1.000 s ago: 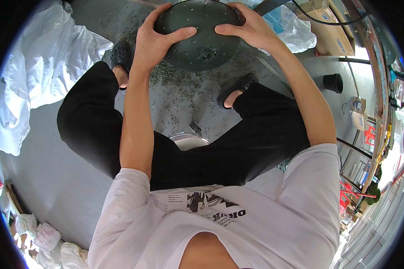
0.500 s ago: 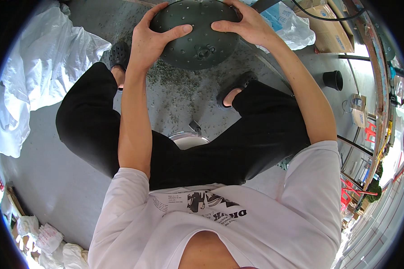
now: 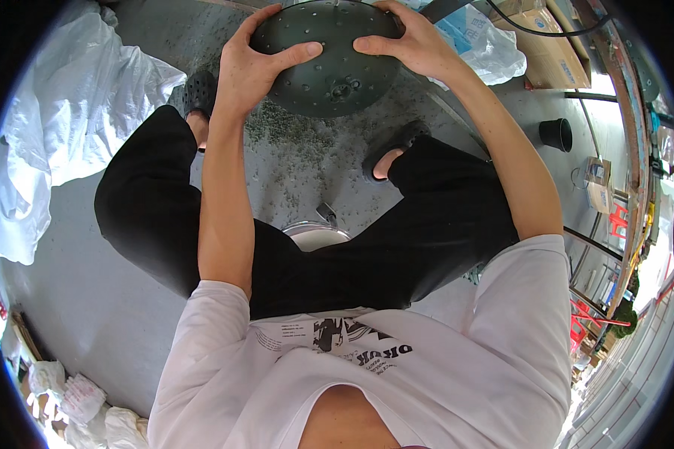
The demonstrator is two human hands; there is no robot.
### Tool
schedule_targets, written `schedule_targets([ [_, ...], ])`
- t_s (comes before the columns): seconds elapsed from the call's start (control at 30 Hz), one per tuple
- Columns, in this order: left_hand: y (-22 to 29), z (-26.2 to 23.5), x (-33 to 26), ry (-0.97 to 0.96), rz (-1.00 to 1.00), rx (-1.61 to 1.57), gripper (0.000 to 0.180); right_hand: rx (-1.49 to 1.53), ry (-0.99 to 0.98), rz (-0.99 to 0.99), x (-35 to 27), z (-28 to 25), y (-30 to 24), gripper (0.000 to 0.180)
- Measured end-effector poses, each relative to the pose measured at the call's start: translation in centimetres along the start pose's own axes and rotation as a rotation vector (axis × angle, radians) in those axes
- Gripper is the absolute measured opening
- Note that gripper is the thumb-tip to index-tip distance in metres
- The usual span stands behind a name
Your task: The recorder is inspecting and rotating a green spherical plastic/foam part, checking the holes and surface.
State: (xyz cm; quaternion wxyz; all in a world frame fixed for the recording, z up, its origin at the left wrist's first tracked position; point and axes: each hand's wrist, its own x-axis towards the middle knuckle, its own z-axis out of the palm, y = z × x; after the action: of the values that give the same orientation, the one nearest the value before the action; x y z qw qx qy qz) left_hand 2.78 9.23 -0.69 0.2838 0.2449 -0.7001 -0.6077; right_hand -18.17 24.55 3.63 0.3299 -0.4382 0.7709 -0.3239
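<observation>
A dark green, rounded shell (image 3: 326, 78) dotted with small holes or pegs is held up at the top of the view, its far part cut off by the frame edge. On its left side my left hand (image 3: 258, 63) is closed, thumb pressed on the near face and fingers around the far rim. My right hand (image 3: 408, 43) grips the opposite side the same way, its thumb pointing inward. Both thumbs lie on the surface with a small gap between them. A ring-like opening (image 3: 343, 91) shows low on the shell. Most fingertips are hidden behind it.
Green bits (image 3: 296, 138) litter the grey floor between my feet. A white plastic sheet (image 3: 90, 97) lies at left. At right are a clear bag (image 3: 490, 56), a cardboard box (image 3: 554, 56), a black pot (image 3: 555, 134) and a long bench edge (image 3: 636, 150). Below me is a round stool (image 3: 318, 236).
</observation>
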Motion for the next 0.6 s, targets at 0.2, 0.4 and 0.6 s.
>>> schedule_targets([
  [0.2, 0.27, -0.02, -0.09, -0.012, -0.019, -0.037, 0.099, 0.065, -0.01, -0.022, -0.07, 0.1, -0.1, 0.099],
  [0.4, 0.47, -0.1, 0.0, -0.015, -0.016, -0.006, 0.101, 0.098, -0.025, -0.048, 0.18, 0.1, 0.14, 0.099],
  [0.6, 0.37, -0.03, 0.0, -0.019, -0.017, -0.01, 0.102, 0.014, 0.006, 0.01, 0.2, -0.13, -0.63, 0.103],
])
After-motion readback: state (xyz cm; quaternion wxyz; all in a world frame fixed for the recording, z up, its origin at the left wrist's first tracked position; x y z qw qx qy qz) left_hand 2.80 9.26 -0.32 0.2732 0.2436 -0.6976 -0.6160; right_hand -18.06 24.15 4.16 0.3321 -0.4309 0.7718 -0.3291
